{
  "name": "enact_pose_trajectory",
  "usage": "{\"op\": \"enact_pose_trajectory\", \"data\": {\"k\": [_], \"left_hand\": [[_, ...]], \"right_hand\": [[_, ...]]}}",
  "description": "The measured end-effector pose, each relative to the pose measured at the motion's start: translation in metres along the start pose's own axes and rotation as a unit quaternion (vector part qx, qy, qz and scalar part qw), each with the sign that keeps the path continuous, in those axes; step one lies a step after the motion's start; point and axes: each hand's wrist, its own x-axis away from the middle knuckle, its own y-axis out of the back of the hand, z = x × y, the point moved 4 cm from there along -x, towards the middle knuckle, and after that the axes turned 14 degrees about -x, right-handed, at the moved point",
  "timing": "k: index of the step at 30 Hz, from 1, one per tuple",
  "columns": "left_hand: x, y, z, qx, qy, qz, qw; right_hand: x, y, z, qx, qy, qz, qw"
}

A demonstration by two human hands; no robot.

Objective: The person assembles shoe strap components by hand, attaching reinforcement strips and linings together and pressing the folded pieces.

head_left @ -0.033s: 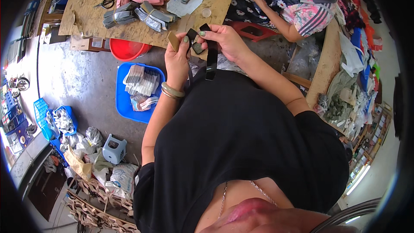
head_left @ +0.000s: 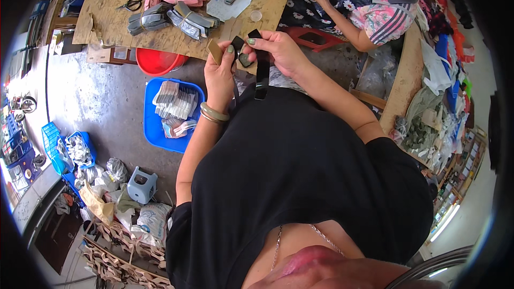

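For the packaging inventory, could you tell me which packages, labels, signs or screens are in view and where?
White woven sacks: on the floor at lower left, bulging and soft, with faint coloured print.
Grey plastic bag: knotted, on the floor beside the blue crates.
No signs or screens show clearly.

Left hand (head_left: 220,72) pinches tan piece (head_left: 215,51); right hand (head_left: 278,51) grips black strap (head_left: 262,72), hanging below the grip. Blue tray (head_left: 152,123) sits below-left of both.
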Motion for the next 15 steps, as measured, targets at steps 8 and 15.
{"op": "enact_pose_trajectory", "data": {"k": [8, 15], "left_hand": [[0.012, -0.002, 0.011, -0.064, -0.013, 0.013, 0.998], [0.008, 0.031, 0.007, -0.057, -0.013, -0.080, 0.995]], "right_hand": [[0.000, -0.005, -0.031, 0.074, 0.042, 0.039, 0.996], [0.000, 0.009, -0.025, 0.044, 0.062, -0.023, 0.997]]}}
